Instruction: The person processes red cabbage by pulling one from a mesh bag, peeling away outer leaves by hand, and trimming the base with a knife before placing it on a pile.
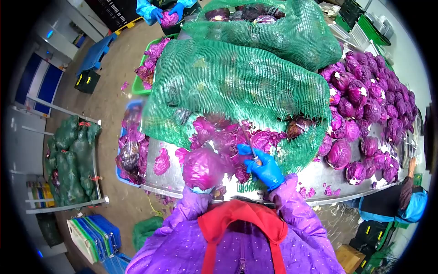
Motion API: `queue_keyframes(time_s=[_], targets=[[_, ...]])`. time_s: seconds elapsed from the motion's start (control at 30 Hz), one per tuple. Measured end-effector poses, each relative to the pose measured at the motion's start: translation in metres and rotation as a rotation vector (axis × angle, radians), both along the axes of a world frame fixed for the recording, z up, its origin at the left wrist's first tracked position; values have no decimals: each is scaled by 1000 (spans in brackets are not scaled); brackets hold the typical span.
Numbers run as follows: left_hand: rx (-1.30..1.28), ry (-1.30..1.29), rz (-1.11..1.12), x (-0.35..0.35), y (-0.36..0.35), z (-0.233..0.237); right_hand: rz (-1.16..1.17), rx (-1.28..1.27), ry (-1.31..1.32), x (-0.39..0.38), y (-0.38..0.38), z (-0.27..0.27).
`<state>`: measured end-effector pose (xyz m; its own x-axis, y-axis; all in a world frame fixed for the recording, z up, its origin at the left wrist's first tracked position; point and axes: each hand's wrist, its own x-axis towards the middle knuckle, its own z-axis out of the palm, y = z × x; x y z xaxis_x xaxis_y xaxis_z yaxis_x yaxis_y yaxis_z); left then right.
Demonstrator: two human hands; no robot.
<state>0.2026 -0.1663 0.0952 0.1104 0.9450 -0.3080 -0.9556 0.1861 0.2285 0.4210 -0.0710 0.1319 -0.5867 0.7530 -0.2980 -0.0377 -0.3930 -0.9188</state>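
A round purple cabbage (203, 169) rests in my left hand (200, 189), which is mostly hidden beneath it; only a bit of blue glove shows. My right hand (264, 170), in a blue glove, is wrapped round a knife (256, 158), its thin blade pointing up and away from me. Loose purple leaves (267, 139) lie on the metal table just beyond both hands. Behind them stretches a green mesh sack (237, 86) with cabbages inside, and a darker cabbage (299, 127) sits at its opening.
Many cabbages (360, 100) are piled at the right. Leaves fill a blue crate (122, 169) and a green crate (139, 86) at the left. A second mesh sack (273, 34) lies behind. Co-workers stand at the top (147, 10) and the right (383, 203).
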Motion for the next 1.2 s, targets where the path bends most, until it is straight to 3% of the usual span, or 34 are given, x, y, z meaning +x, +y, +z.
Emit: queue_keyframes(time_s=[0.07, 0.17, 0.2, 0.3, 0.33, 0.6, 0.7, 0.73, 0.83, 0.87, 0.97, 1.0, 1.1, 1.2], targets=[[-3, -13, 3, 3, 2, -1, 86, -5, 121, -9, -6, 6], [-8, -31, -6, 6, 3, -3, 218, -102, -54, -23, -6, 40], [-10, -32, -9, 6, 2, -3, 147, -36, 85, -29, -9, 30], [-16, -50, -14, 7, -1, -4, 141, -71, 64, -32, -7, 6], [-20, -61, -17, 7, -1, -5, 214, -127, -66, -28, -1, 14], [-55, -197, 10, 11, -6, -11, 292, -104, 120, 13, 12, 27], [-73, -289, 24, 12, -12, -14, 285, -139, -92, 33, 18, 26], [-77, -326, 29, 11, -15, -15, 189, -192, -106, 40, 18, 18], [-93, -481, 67, 7, -26, -17, 131, 169, -452, 54, 15, -35], [-98, -531, 83, 5, -28, -18, 22, 11, -359, 56, 9, -33], [-114, -647, 159, 3, -22, -23, -82, 318, -237, 39, -1, -19], [-126, -663, 187, 3, -15, -24, -69, 198, -115, 26, -3, -3], [-197, -601, 210, 14, -1, -34, 19, 482, 10, -5, -7, 30], [-157, -413, 73, 32, 5, -10, 4, 444, 119, -25, -8, 23]])
